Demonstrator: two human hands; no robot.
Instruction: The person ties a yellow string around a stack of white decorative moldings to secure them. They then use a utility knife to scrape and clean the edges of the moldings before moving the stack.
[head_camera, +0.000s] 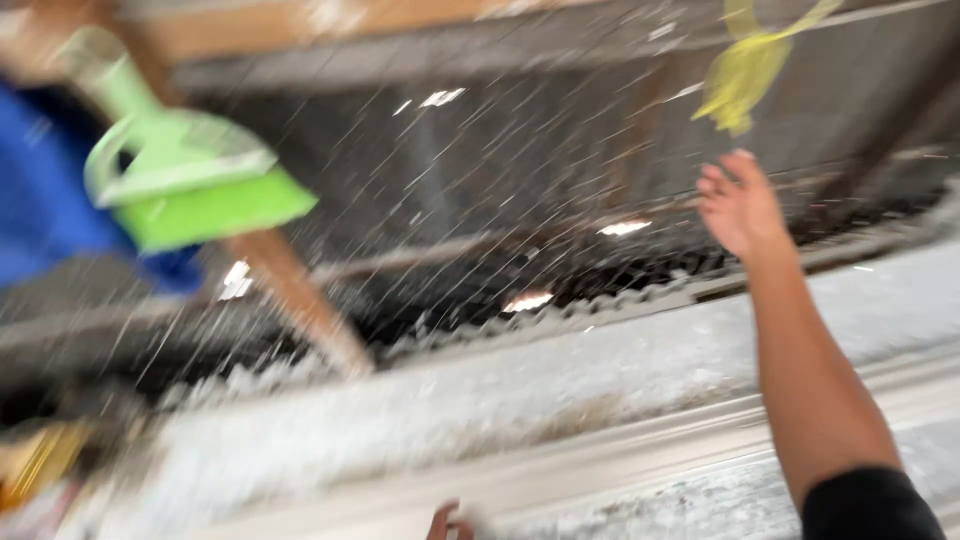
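Yellow strip (745, 65), upper right of frame, hangs from beam just above right hand (738, 205); not touching. Near: left hand (447, 522), bottom centre, mostly cut off, grip cannot be told. Middle: right hand raised, fingers loosely open, empty. Far: green hand brush (190, 175), upper left, against blue sheet (40, 200); wooden rafter (300, 295) below. Heavy blur.

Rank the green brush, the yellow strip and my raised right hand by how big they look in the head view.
1. green brush, though it looks nearer the camera
2. yellow strip and right hand: too alike to rank
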